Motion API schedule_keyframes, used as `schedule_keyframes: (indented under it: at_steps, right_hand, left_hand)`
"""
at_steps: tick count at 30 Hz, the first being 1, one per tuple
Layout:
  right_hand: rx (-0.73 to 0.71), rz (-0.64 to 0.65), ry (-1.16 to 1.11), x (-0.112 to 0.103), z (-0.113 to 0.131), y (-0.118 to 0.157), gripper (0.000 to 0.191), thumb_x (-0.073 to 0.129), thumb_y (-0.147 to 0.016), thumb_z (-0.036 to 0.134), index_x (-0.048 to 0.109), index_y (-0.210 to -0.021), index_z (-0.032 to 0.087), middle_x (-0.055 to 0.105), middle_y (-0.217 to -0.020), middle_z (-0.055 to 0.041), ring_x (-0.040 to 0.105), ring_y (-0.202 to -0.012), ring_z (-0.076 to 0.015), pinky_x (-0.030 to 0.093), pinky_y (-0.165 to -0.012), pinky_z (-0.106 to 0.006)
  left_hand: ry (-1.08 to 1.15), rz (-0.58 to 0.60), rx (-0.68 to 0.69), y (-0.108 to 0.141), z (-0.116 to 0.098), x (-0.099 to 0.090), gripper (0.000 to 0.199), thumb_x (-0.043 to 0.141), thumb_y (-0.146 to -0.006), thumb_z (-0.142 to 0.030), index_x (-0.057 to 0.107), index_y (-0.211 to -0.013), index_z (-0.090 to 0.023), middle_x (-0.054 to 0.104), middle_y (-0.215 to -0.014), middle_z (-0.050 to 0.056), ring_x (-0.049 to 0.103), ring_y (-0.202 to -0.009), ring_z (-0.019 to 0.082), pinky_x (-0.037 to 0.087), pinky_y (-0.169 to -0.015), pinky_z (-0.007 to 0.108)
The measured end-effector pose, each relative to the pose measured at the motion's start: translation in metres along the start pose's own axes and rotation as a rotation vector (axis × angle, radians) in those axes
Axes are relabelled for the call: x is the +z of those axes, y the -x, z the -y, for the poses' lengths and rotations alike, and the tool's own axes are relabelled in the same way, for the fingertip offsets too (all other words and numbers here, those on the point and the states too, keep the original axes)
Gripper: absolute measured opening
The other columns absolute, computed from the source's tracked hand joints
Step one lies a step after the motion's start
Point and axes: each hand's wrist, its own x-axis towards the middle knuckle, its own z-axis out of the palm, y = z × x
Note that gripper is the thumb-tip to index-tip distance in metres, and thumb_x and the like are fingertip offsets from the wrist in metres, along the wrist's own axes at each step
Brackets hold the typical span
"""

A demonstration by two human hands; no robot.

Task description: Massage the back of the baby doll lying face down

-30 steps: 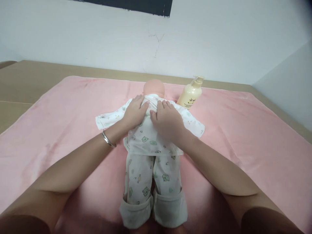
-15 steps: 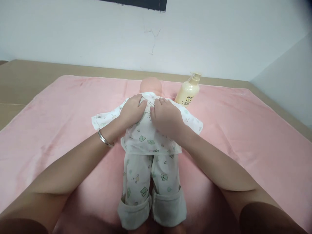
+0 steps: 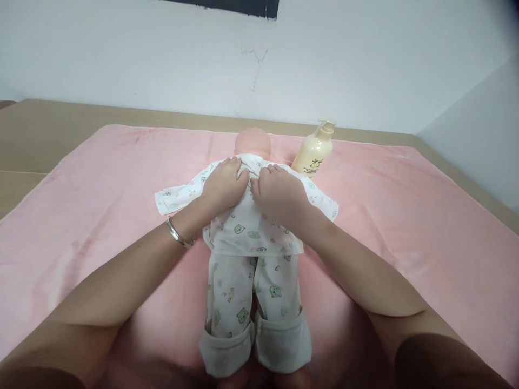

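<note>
A baby doll point(image 3: 253, 141) lies on the pink blanket with its bald head away from me and no face showing. It wears a white printed shirt point(image 3: 255, 232) and matching trousers point(image 3: 233, 292) with thick rolled cuffs. Across the upper part of the shirt rests my left hand point(image 3: 225, 186), fingers laid flat towards the shoulder and thumb pointing inward. My right hand point(image 3: 279, 192) lies beside it on the other shoulder, its fingers also stretched over the cloth. A narrow strip of creased shirt shows between the two thumbs. The doll's hands are not visible.
Right of the doll's head, a pale yellow pump bottle point(image 3: 314, 151) stands tilted. The pink blanket point(image 3: 101, 216) covers most of a tan surface point(image 3: 60, 116), which ends at a white wall point(image 3: 162, 65). A silver bangle point(image 3: 177, 233) circles my left wrist.
My left hand has shifted slightly right and inward, so its thumb is nearer my right hand. The view has moved slightly; the doll and bottle otherwise look the same.
</note>
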Motion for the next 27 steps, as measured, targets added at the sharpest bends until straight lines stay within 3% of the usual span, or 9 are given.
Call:
schedule_keyframes:
  at_steps: [5, 9, 11, 14, 19, 27]
  right_hand:
    - [0.032, 0.086, -0.084, -0.006, -0.009, -0.004, 0.053, 0.028, -0.109, 0.037, 0.072, -0.106, 0.007, 0.072, -0.112, -0.0223, 0.066, -0.113, -0.0341, 0.052, -0.095, -0.042]
    - [0.099, 0.083, -0.232, 0.002, -0.027, -0.02, 0.062, 0.028, -0.109, 0.051, 0.067, -0.123, 0.005, 0.066, -0.132, -0.0229, 0.061, -0.125, -0.0353, 0.051, -0.1, -0.045]
    - [0.103, 0.068, -0.222, 0.004, -0.027, -0.021, 0.064, 0.027, -0.109, 0.051, 0.066, -0.124, 0.003, 0.066, -0.133, -0.0244, 0.06, -0.125, -0.0359, 0.05, -0.101, -0.046]
    - [0.084, 0.05, -0.107, -0.001, -0.018, -0.012, 0.062, 0.026, -0.11, 0.046, 0.071, -0.113, 0.003, 0.071, -0.119, -0.0253, 0.064, -0.118, -0.0369, 0.052, -0.096, -0.045]
    - [0.043, 0.11, -0.02, -0.013, -0.008, -0.001, 0.054, 0.032, -0.109, 0.04, 0.074, -0.092, 0.011, 0.073, -0.092, -0.0192, 0.07, -0.096, -0.0334, 0.054, -0.079, -0.042]
    - [0.024, 0.104, -0.153, 0.0, -0.024, -0.018, 0.063, 0.028, -0.11, 0.048, 0.068, -0.119, 0.001, 0.068, -0.123, -0.025, 0.061, -0.122, -0.0352, 0.049, -0.102, -0.044]
  left_hand:
    - [-0.151, -0.011, 0.012, 0.007, -0.008, -0.003, 0.038, 0.035, -0.095, -0.024, 0.071, -0.098, -0.012, 0.073, -0.113, 0.019, 0.067, -0.119, 0.035, 0.052, -0.11, 0.053]
    - [-0.26, -0.112, 0.151, 0.02, -0.013, 0.003, 0.035, 0.035, -0.094, -0.02, 0.069, -0.088, -0.015, 0.074, -0.1, 0.017, 0.068, -0.114, 0.034, 0.044, -0.118, 0.058]
    - [-0.215, -0.121, 0.137, 0.019, -0.011, 0.004, 0.033, 0.037, -0.095, -0.022, 0.069, -0.086, -0.018, 0.074, -0.1, 0.016, 0.069, -0.112, 0.033, 0.048, -0.114, 0.055]
    - [-0.104, -0.063, 0.019, 0.009, -0.004, 0.001, 0.032, 0.039, -0.096, -0.028, 0.068, -0.086, -0.019, 0.075, -0.107, 0.016, 0.069, -0.111, 0.033, 0.055, -0.101, 0.05]
    - [-0.019, -0.05, -0.007, -0.001, 0.002, 0.0, 0.033, 0.039, -0.096, -0.031, 0.069, -0.09, -0.018, 0.074, -0.115, 0.015, 0.067, -0.115, 0.031, 0.052, -0.107, 0.05]
    - [-0.06, -0.099, 0.029, 0.001, 0.003, 0.007, 0.035, 0.034, -0.098, -0.028, 0.066, -0.09, -0.018, 0.073, -0.111, 0.016, 0.067, -0.113, 0.031, 0.053, -0.104, 0.049]
